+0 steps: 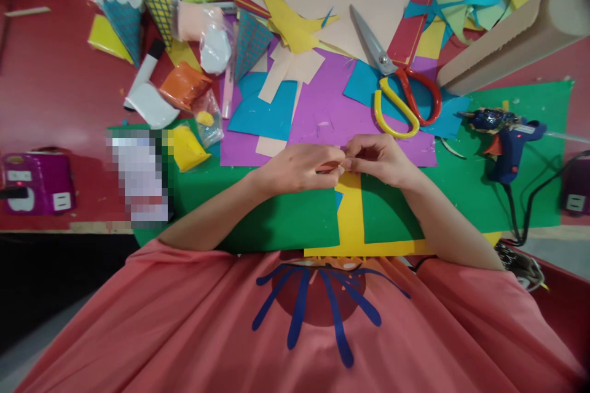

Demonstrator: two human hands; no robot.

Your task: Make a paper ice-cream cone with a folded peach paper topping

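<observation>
- near edge: the red counter point(32, 92) ends just before the person's shirt point(207, 319); a yellow sheet point(350, 215) reaches that edge between two stretches of green sheet point(286, 215).
- room: bare green lies on the near side of the left hand point(306, 167), and bare red counter at the far left. ahead, cones, clay packets point(184, 86) and paper scraps crowd the surface.
- right side: the scissors point(385, 61) lie just beyond the right hand point(380, 159), blades together, pointing away; the blue glue gun point(511, 144) is well apart from it, its black cord point(530, 202) looping to the near edge.
- hands: both narrow, fingertips drawn together and meeting above the near part of the purple sheet point(322, 104). whether they pinch something small, i cannot tell.
- the yellow sheet is right below the fingertips: a flat, straight-sided strip, joining a wider band along the counter's edge. a bit of blue shows at its left side.
- the purple sheet is flat, overlapped by blue and pale pieces.
- hard to make out: the fingers cover the yellow strip's upper end; the screen-like thing point(141, 175) at left is blurred into blocks.
</observation>
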